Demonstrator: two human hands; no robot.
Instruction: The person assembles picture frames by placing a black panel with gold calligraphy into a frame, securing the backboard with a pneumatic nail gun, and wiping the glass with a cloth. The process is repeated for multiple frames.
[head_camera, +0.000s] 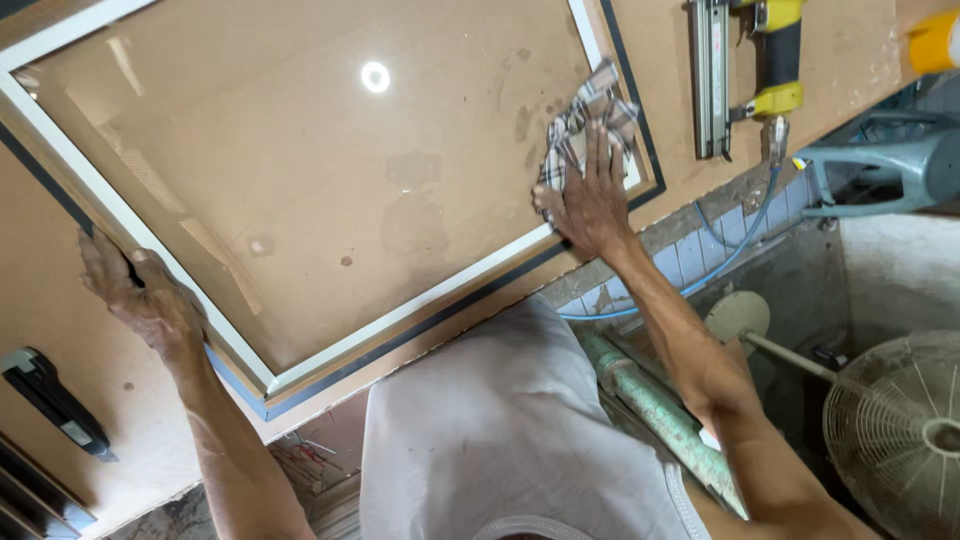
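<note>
A large picture frame with a white inner border and dark outer edge lies on a brown workbench. Its glass pane reflects a ceiling light. My right hand presses a checked cloth flat onto the glass near the frame's right corner. My left hand grips the frame's left edge, fingers curled over the rim.
A yellow and black nail gun with a blue air hose lies on the bench to the right. A black utility knife rests at lower left. A standing fan and a green pipe sit below the bench edge.
</note>
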